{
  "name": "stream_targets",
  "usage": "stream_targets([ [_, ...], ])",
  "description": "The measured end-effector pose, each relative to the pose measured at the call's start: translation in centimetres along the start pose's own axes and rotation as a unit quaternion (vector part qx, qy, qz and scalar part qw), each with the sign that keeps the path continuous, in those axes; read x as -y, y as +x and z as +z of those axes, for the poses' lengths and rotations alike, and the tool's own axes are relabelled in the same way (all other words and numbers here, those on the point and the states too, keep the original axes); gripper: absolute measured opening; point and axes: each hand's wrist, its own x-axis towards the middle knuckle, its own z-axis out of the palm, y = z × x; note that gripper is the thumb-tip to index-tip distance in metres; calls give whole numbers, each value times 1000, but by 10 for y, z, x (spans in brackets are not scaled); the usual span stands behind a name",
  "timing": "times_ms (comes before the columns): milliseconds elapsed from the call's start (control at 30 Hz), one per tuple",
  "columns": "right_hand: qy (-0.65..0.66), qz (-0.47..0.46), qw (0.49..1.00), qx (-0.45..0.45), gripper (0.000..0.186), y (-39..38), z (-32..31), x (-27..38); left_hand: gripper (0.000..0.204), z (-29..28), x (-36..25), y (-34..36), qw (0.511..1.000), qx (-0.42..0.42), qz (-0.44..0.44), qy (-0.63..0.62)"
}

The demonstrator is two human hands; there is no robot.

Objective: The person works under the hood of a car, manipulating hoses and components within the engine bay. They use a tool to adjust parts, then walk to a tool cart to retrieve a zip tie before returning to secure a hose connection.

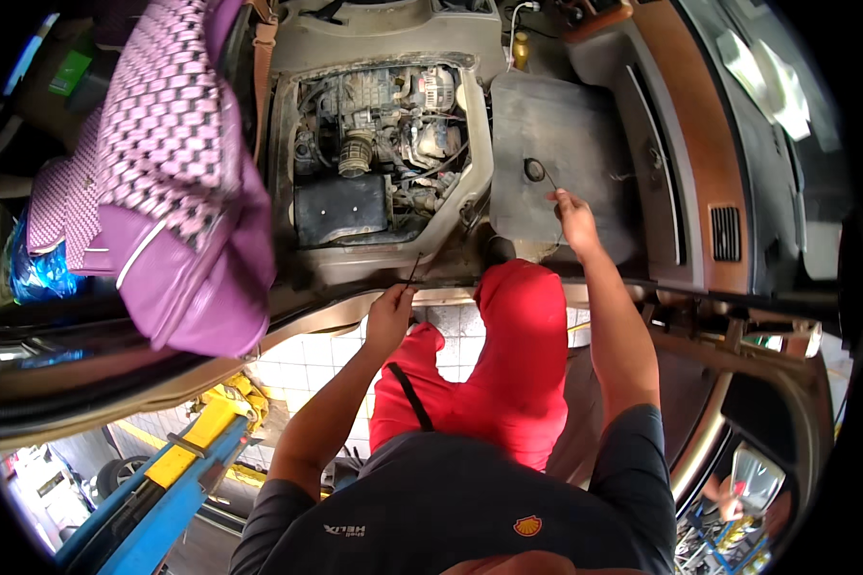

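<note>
My left hand (388, 318) is closed around a thin dark rod (415, 270) that points up over the door sill. My right hand (575, 220) pinches a thin dark stem that leads to a small round black piece (534, 170) above the floor mat (585, 120); its exact kind is too small to tell. Left of the mat, an uncovered engine (393, 105) shows in an opening in the vehicle floor. A black box-shaped cover (340, 211) sits at the near left of that opening.
A purple seat (197, 259) with a woven pattern is tilted back on the left, beside a brown seat belt (264, 57). A blue and yellow lift arm (177, 460) stands at the lower left. A yellow bottle (520, 51) is beyond the mat, the door (633, 163) to its right.
</note>
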Motion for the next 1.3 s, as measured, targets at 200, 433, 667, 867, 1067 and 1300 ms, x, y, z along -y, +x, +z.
stream_targets([
  [200,41,-16,999,26,29,103,60,-32,25,26,0,73,998,-61,-4,4],
  [433,216,-18,976,35,20,224,84,-106,21,76,-6,175,980,-149,93,90],
  [667,109,9,994,15,21,250,112,-37,15,91,0,202,958,-243,90,122],
  [867,-255,-237,936,-58,32,299,109,-106,20,94,-3,205,959,-253,84,98],
  [1067,-342,-239,907,-57,21,310,88,-72,15,104,17,197,954,-280,53,92],
  [1300,122,-172,977,-31,33,306,98,48,9,93,5,205,950,-296,55,87],
])
